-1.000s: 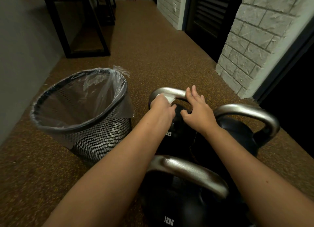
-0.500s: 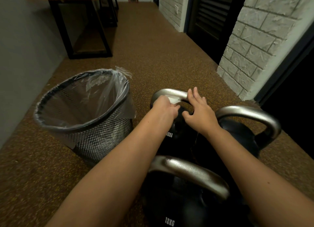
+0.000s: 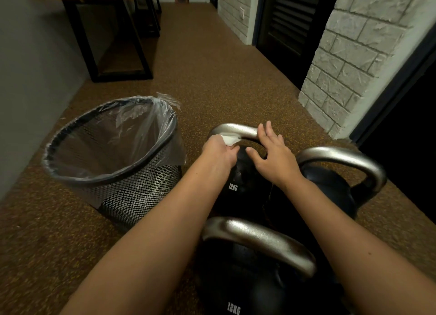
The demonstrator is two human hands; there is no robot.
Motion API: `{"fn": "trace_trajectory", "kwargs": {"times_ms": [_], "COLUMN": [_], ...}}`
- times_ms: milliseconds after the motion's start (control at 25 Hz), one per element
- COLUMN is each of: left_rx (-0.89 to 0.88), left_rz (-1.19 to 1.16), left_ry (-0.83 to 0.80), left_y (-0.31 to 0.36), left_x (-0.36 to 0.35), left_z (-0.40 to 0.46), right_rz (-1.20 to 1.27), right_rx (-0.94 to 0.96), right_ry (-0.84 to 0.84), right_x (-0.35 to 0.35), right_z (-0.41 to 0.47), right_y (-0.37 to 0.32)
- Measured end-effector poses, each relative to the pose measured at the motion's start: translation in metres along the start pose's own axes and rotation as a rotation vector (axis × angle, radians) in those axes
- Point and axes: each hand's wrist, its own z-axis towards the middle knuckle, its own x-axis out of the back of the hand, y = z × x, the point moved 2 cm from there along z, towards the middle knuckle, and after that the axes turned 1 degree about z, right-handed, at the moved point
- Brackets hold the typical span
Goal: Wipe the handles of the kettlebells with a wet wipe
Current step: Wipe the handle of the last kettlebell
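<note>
Three black kettlebells with silver metal handles are being kept together on the brown speckled floor (image 3: 212,62): the far kettlebell (image 3: 236,187), the right kettlebell (image 3: 330,185) beside it, the near kettlebell (image 3: 247,279) in front. A black mesh waste bin (image 3: 132,192) lined with clear plastic is being kept just left of them. A wooden-topped table with a black metal frame (image 3: 106,31) is standing behind the bin, well apart.

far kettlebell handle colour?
Silver-grey metallic handle on a black body; head view, the only one.
</note>
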Motion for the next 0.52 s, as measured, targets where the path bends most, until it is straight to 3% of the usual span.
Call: {"fn": "trace_trajectory", "kwargs": {"times_ms": [160,320,440,520], "left_rx": [0.075,0.007,-0.130,-0.347], "left_rz": [0.007,0.130,0.244,0.402], "left_ry": [-0.058,-0.057,-0.044,-0.025], "left_y": [-0.011,0.005,0.019,0.031], "left_x": [-0.005,-0.001,-0.001,0.000], "left_z": [-0.007,-0.015,-0.019,-0.022], "right_rz": [0.021,0.041,0.057,0.067], "right_rx": [-0.004,-0.014,-0.024,-0.021], "right_ry": [-0.009,-0.020,-0.022,-0.023], "right_x": [0.001,0.001,0.001,0.000], "right_z": [0.000,0.001,0.001,0.001], "right_y": [0.000,0.000,0.001,0.000]}}
